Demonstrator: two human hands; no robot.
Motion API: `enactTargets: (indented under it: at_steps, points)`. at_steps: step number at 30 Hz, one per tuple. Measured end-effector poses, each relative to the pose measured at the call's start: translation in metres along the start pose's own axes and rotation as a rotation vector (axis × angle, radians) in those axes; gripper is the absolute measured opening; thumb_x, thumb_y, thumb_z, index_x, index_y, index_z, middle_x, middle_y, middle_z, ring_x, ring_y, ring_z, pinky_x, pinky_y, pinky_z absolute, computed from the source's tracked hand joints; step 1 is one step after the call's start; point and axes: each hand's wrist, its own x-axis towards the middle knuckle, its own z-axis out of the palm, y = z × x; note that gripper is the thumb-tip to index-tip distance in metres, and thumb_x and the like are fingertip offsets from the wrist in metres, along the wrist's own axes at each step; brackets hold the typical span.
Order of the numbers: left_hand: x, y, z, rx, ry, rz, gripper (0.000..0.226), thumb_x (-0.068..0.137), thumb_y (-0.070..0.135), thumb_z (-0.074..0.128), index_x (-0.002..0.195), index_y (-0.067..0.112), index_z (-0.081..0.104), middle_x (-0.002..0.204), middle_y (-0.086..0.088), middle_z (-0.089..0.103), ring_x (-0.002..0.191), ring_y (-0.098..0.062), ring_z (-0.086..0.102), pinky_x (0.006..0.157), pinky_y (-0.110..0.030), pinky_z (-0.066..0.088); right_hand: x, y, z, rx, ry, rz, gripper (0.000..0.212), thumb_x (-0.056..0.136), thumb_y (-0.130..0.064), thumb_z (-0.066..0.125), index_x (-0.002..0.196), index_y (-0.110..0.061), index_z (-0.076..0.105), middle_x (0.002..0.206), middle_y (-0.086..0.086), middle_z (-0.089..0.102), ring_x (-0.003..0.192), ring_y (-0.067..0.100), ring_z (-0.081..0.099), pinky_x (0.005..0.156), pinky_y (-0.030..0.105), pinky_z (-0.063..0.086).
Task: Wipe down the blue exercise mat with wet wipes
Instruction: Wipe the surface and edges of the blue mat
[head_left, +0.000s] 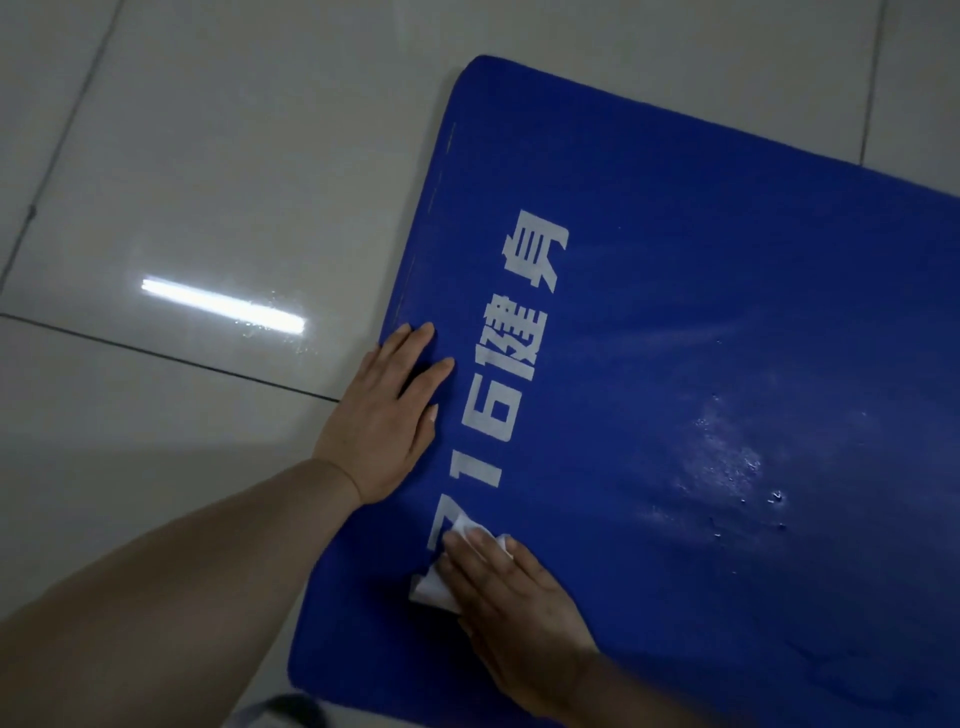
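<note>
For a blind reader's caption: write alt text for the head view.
A right hand presses a white wet wipe flat on a blue exercise mat beside its white lettering, while the left hand rests flat on the mat's edge. Wet streaks shine on the mat, which lies on a glossy tiled floor.

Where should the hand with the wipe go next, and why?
Probably slide the wet wipe up along the white lettering. The right hand presses it flat at the lettering's lower end, while the left hand steadies the blue mat edge.
</note>
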Motion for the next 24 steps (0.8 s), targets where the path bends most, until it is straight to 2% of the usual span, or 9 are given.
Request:
enactTargets:
  at_steps: [4, 7, 9, 12, 15, 17, 21, 24]
  points:
    - [0.0, -0.002, 0.002, -0.033, 0.024, 0.004, 0.047, 0.095, 0.026, 0.033, 0.136, 0.007, 0.045, 0.152, -0.017, 0.028, 0.14, -0.034, 0.024, 0.111, -0.054, 0.027, 0.001, 0.003, -0.003, 0.006, -0.101, -0.034, 0.064, 0.087, -0.047, 0.042, 0.143, -0.02, 0.031, 0.154, 0.0, 0.025, 0.141, 0.019, 0.019, 0.114, 0.038, 0.013]
    - [0.0, -0.011, 0.011, -0.079, 0.059, 0.053, 0.045, 0.096, 0.028, 0.035, 0.136, 0.009, 0.044, 0.153, -0.014, 0.027, 0.142, -0.031, 0.021, 0.111, -0.054, 0.027, 0.002, 0.002, 0.003, -0.035, -0.105, -0.038, 0.065, 0.086, -0.049, 0.045, 0.142, -0.02, 0.031, 0.153, -0.002, 0.026, 0.141, 0.019, 0.022, 0.115, 0.038, 0.013]
    - [-0.002, -0.011, 0.01, -0.102, 0.063, 0.052, 0.047, 0.095, 0.029, 0.035, 0.136, 0.008, 0.045, 0.153, -0.014, 0.027, 0.142, -0.029, 0.02, 0.11, -0.054, 0.028, 0.002, 0.0, -0.002, -0.003, -0.1, -0.016, 0.064, 0.087, -0.046, 0.045, 0.144, -0.02, 0.03, 0.153, -0.004, 0.025, 0.141, 0.017, 0.023, 0.117, 0.039, 0.02]
    - [0.0, -0.009, 0.005, -0.122, 0.06, 0.071, 0.048, 0.094, 0.027, 0.035, 0.135, 0.005, 0.048, 0.152, -0.016, 0.029, 0.141, -0.029, 0.02, 0.111, -0.053, 0.026, 0.005, 0.0, -0.014, 0.04, -0.101, 0.063, 0.057, 0.091, -0.042, 0.039, 0.144, -0.023, 0.03, 0.152, -0.007, 0.031, 0.141, 0.012, 0.025, 0.112, 0.036, 0.03]
    - [-0.001, -0.009, 0.004, -0.123, 0.07, 0.072, 0.049, 0.094, 0.028, 0.035, 0.134, 0.004, 0.05, 0.151, -0.018, 0.031, 0.14, -0.032, 0.022, 0.112, -0.052, 0.025, 0.003, -0.005, -0.012, 0.01, -0.114, 0.076, 0.055, 0.093, -0.041, 0.034, 0.145, -0.023, 0.032, 0.152, -0.007, 0.03, 0.141, 0.012, 0.026, 0.117, 0.033, 0.023]
    - [-0.001, -0.009, 0.005, -0.118, 0.079, 0.084, 0.049, 0.094, 0.028, 0.035, 0.133, 0.004, 0.05, 0.15, -0.018, 0.032, 0.14, -0.033, 0.024, 0.111, -0.052, 0.027, 0.002, -0.004, -0.008, 0.013, -0.065, 0.08, 0.056, 0.092, -0.04, 0.037, 0.145, -0.021, 0.031, 0.153, -0.006, 0.026, 0.142, 0.013, 0.025, 0.116, 0.034, 0.019]
    - [-0.002, -0.01, 0.007, -0.15, 0.116, 0.089, 0.049, 0.094, 0.029, 0.037, 0.134, 0.005, 0.051, 0.15, -0.016, 0.032, 0.14, -0.031, 0.024, 0.112, -0.05, 0.026, 0.001, -0.01, -0.004, 0.012, 0.026, 0.102, 0.056, 0.092, -0.037, 0.039, 0.144, -0.018, 0.033, 0.154, -0.003, 0.027, 0.142, 0.015, 0.026, 0.114, 0.038, 0.022]
    - [-0.005, -0.011, 0.009, -0.173, 0.174, 0.088, 0.041, 0.095, 0.017, 0.049, 0.133, 0.004, 0.051, 0.151, -0.016, 0.032, 0.141, -0.031, 0.024, 0.113, -0.049, 0.026, 0.001, -0.022, -0.002, 0.024, 0.092, 0.26, 0.052, 0.09, -0.026, 0.04, 0.14, -0.011, 0.042, 0.149, 0.004, 0.038, 0.141, 0.02, 0.029, 0.115, 0.04, 0.026]
